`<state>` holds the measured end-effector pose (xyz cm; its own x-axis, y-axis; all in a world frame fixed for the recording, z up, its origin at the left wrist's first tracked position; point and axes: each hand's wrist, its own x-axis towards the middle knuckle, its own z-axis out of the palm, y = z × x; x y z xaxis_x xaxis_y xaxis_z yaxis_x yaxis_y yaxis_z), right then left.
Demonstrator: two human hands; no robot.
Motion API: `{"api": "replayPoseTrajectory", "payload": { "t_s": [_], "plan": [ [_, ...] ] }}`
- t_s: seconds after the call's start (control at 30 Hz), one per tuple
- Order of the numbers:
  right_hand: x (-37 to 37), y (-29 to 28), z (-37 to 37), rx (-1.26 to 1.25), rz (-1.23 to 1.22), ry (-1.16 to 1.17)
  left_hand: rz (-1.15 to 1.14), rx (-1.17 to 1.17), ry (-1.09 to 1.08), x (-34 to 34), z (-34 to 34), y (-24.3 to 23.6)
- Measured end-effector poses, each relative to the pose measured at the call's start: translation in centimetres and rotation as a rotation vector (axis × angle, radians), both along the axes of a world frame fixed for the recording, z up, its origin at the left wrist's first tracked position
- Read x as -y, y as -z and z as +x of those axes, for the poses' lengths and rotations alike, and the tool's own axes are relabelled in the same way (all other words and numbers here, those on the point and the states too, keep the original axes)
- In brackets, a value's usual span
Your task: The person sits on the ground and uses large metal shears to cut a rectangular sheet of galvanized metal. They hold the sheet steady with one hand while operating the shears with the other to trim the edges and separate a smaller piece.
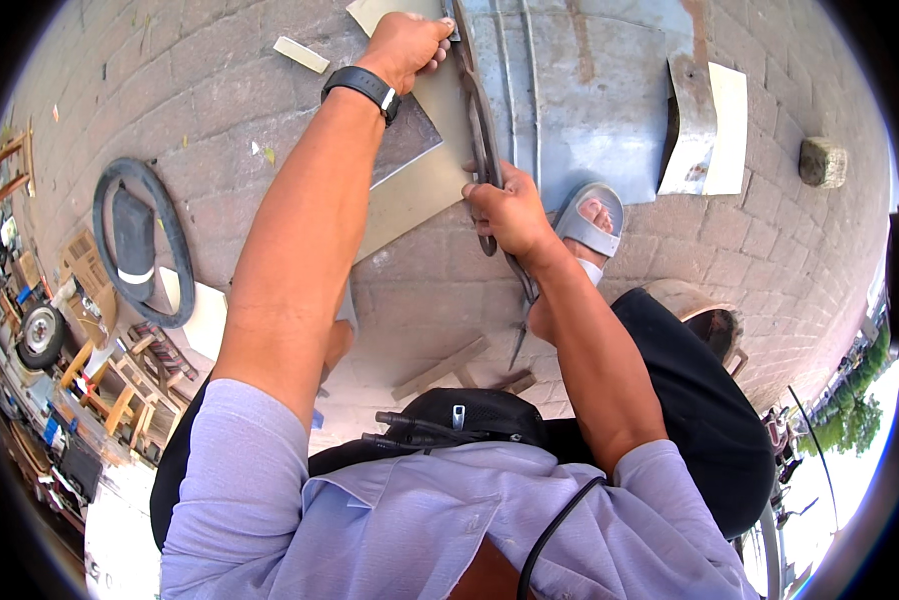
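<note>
My right hand [513, 212] is wrapped around the dark handles of what looks like a pair of long metal shears [477, 110]; one handle runs on below my fist to a pointed end. Farther off, my left hand [408, 48], with a watch on its wrist, has its fingers closed at the upper part of the shears, pinching a small metal edge. A worn blue-grey metal sheet [595, 110] lies just right of the shears. Flat beige board [410, 222] lies under and left of them. The blades' tips run out of the picture.
My sandaled right foot [592, 218] stands at the sheet's near edge. A bent metal piece [692, 115] lies on the right, with a stone block [823, 163] beyond. On the left are a black rubber ring [103, 215], a wooden stool [135, 390] and a wheel [42, 335]. Wood pieces [442, 368] lie between my legs.
</note>
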<state>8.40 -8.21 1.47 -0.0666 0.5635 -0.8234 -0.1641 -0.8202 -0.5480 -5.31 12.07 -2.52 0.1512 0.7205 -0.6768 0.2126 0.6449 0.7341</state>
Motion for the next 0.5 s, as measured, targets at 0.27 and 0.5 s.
{"api": "replayPoseTrajectory", "payload": {
  "t_s": [0.27,0.5],
  "plan": [
    [-2.3,-0.8,0.0,0.498,0.028,-0.425,0.025,0.039,0.055,-0.3,-0.4,-0.4],
    [-3.5,-2.8,-0.9,0.740,0.030,-0.534,0.003,0.035,0.031,-0.2,-0.2,-0.8]
  ]
}}
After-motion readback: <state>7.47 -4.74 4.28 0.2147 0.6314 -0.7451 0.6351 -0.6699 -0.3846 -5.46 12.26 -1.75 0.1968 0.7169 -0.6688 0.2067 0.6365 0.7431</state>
